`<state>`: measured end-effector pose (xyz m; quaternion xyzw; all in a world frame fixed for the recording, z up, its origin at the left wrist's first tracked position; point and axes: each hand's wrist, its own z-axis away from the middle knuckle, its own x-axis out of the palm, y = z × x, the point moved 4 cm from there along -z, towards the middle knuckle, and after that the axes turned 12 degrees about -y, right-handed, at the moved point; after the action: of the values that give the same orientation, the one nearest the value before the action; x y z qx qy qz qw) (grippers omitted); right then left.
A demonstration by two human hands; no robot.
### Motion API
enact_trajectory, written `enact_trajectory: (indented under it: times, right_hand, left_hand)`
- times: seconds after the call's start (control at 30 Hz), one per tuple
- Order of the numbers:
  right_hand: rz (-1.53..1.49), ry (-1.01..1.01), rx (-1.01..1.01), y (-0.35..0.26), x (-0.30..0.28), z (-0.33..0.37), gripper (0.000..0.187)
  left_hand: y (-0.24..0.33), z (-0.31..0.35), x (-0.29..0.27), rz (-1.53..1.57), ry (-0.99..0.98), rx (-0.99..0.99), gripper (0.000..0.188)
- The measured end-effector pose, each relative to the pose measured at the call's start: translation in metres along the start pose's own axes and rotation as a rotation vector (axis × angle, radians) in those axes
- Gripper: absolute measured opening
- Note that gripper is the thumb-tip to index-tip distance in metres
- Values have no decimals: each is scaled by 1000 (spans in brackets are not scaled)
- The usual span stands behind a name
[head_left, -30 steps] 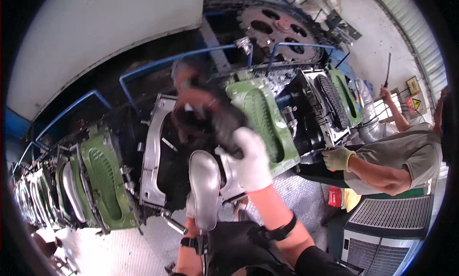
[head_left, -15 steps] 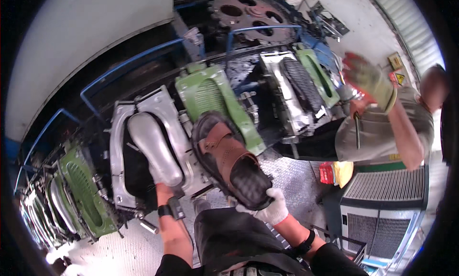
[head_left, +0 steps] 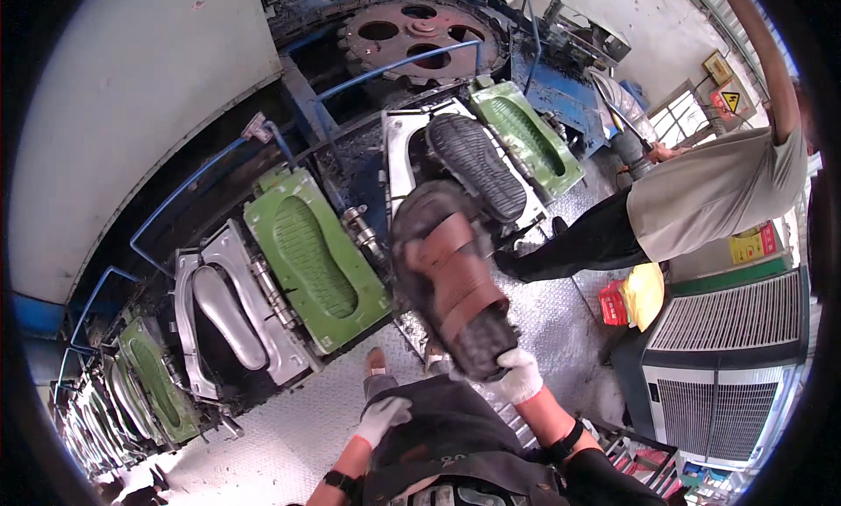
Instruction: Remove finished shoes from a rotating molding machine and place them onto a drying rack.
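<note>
Footwear workshop, sole moulds (head_left: pixel 320 256), large gearwheel (head_left: pixel 424 28)

Sandal (head_left: pixel 457 274): one piece, open-toed, brown straps (head_left: pixel 473 311) over a dark footbed (head_left: pixel 487 344), dark sole edge around it. Straps are broad, run across the foot, and look attached at both sides. Footbed looks textured at the heel; toe end is blurred, detail there can't be read. Pose: footbed side up toward the camera, toe pointing away from the wearer and a bit left, heel nearest. Held in the air by the heel in the right hand (head_left: pixel 519 376).
</note>
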<state>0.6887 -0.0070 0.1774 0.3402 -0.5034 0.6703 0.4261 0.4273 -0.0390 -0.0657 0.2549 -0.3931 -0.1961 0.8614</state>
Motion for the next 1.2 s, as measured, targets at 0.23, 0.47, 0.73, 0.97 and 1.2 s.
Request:
enact_trajectory:
  times: [0.23, 0.47, 0.73, 0.97, 1.2]
  right_hand:
    - [134, 155, -364, -190, -38, -47, 71]
    - [166, 76, -142, -294, -115, -126, 52]
    - [1021, 559, -544, -295, -103, -79, 40]
    - [2104, -207, -537, -263, -2, -130, 59]
    - [2437, -124, -315, -228, -12, -219, 83]
  left_hand:
    - [169, -190, 135, -901, 138, 441, 46]
    - [272, -321, 101, 262, 1021, 697, 65]
    - [369, -331, 51, 83, 1178, 844, 55]
    - [322, -420, 62, 814, -39, 693, 49]
    - [276, -406, 94, 697, -70, 639, 49]
